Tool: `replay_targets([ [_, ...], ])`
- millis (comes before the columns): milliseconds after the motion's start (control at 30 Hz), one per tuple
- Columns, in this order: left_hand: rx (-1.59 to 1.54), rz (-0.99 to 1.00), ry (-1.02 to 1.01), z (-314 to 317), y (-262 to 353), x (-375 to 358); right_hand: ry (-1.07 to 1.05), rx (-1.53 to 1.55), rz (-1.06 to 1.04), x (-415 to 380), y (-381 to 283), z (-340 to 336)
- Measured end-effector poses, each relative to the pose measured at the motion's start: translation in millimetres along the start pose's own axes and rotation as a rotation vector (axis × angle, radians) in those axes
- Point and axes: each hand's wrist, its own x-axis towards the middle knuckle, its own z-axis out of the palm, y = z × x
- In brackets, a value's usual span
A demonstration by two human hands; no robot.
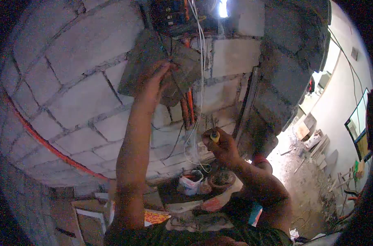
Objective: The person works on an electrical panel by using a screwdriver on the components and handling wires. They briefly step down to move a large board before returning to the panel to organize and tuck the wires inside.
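Observation:
My left hand is raised in front of a grey board on the block wall. Its fingers are pinched together where a thin black wire crosses the board, and they seem to grip that wire. Lower and to the right, my right hand is closed around a screwdriver with a yellow handle, its shaft pointing up. White cables hang down between my two hands. Behind them runs orange conduit. Above the board sits a dark electrical box with breakers and wires.
Red-orange conduit curves along the block wall at left. Below stand a white bucket and a round bowl. A bright lamp shines at the top. Wood scraps lie on the floor at right, near a framed window.

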Motion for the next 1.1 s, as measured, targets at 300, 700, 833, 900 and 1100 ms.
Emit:
replay_targets([
  [300, 0.38, 0.049, 0.219, 17, -9, -35, 0.054, 0.115, 0.001, -5, -5, 0],
  [700, 0.102, 0.134, 0.109, -3, -65, -173, 0.033, 0.084, 0.005, -5, -29, 12],
  [833, 0.139, 0.166, 0.307, -19, -48, -197, 0.009, -0.176, -0.021, -3, -18, 18],
  [900, 0.217, 0.146, 0.389, -28, -45, -204, 0.015, -0.219, -0.086, 2, -4, 21],
  [1100, -0.642, -0.04, 0.298, -50, -44, -222, -0.024, 0.021, 0.228, 3, -8, 31],
])
